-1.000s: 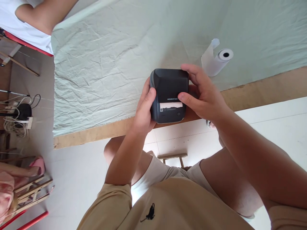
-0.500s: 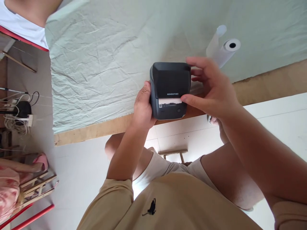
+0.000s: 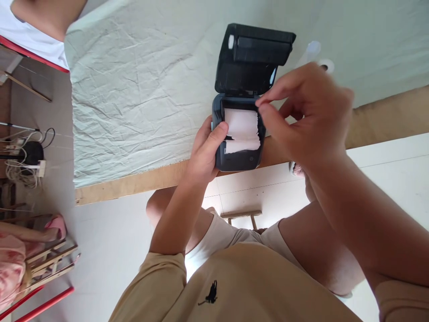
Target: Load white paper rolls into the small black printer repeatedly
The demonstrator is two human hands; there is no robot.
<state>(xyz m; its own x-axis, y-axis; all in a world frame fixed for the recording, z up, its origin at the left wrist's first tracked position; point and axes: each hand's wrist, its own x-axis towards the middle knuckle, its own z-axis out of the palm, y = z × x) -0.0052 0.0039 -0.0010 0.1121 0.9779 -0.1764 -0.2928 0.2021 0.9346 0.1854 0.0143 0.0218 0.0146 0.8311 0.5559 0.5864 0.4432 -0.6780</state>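
Note:
A small dark label printer (image 3: 239, 163) stands with its lid (image 3: 250, 58) raised at the table's near edge. White paper (image 3: 241, 123) with a ragged edge lies in its compartment. My left hand (image 3: 206, 150) grips the printer's left side, the thumb over the paper's left edge. Thumb and forefinger of my right hand (image 3: 310, 114) come close together at the compartment's upper right corner; whether anything is between them is too small to tell. Behind that hand, a white paper roll (image 3: 326, 65) is partly hidden.
A pale green cloth (image 3: 144, 89) covers the table, whose wooden edge (image 3: 127, 185) shows in front. At the upper left is another person's arm (image 3: 50, 15). Tangled cables (image 3: 22, 167), a wooden chair (image 3: 52, 261) and a pink shoe (image 3: 59, 226) are at the left.
The printer's lid has swung up from closed, exposing the paper inside. My left thumb has moved over the opening. My right hand has risen slightly, its fingers drawn together.

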